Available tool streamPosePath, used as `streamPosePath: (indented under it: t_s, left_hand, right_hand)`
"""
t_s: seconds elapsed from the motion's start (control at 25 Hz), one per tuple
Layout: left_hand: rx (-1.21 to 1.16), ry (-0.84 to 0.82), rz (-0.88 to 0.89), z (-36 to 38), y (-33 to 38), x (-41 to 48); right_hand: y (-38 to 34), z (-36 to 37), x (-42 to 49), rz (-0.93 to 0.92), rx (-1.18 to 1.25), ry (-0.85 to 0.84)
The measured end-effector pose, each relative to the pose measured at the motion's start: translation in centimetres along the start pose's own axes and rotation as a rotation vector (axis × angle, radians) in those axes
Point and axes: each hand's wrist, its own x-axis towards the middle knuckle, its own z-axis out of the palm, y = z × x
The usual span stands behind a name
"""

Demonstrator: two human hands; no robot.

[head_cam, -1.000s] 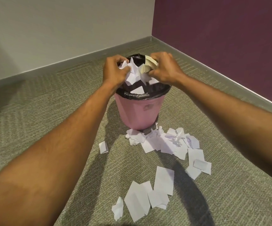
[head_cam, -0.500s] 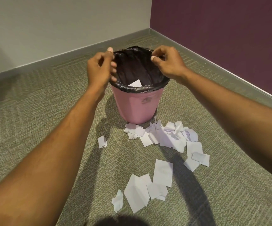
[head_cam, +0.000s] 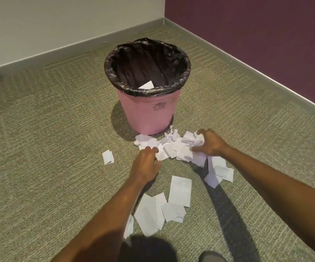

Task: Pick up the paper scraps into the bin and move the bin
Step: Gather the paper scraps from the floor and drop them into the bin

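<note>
A pink bin with a black liner stands upright on the carpet; a white scrap shows inside it. White paper scraps lie heaped just in front of the bin's base. My left hand rests on the heap's left edge, fingers curled down onto the paper. My right hand is at the heap's right side, its fingers clawed around crumpled scraps. More flat scraps lie nearer to me, and a single scrap sits apart on the left.
The green carpet runs to a corner where a beige wall meets a purple wall. A further cluster of scraps lies under my right forearm. A shoe tip shows at the bottom edge.
Both hands dropped their paper into the bin, let go, then came down and toward me onto the heap of scraps in front of the bin.
</note>
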Motion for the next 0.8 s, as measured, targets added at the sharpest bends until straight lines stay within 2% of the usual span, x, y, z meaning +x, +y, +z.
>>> streamPosePath:
  t_s: [0.08,0.28,0.48,0.56,0.72,0.8]
  left_hand:
    - [0.127,-0.047,0.023,1.4,0.0,1.1]
    - [0.271,-0.026,-0.130,1.5,-1.8,5.8]
    - [0.322,-0.271,-0.184,2.4,-3.7,7.5]
    - [0.315,-0.342,-0.186,2.8,-4.2,7.6]
    - [0.374,-0.239,-0.142,2.5,-5.0,8.0]
    - [0.415,-0.239,-0.103,2.3,-5.1,8.2]
  right_hand:
    - [0.9,2.0,0.7,-0.003,-0.185,-0.117]
    - [0.5,4.5,3.7,-0.092,-0.396,-0.188]
    - [-0.7,5.1,5.3,-0.126,-0.480,-0.251]
    - [-0.6,5.5,5.1,-0.137,-0.500,-0.231]
    - [-0.2,6.3,4.0,-0.250,-0.429,-0.055]
    - [-0.1,6.5,3.4,-0.292,-0.404,-0.020]
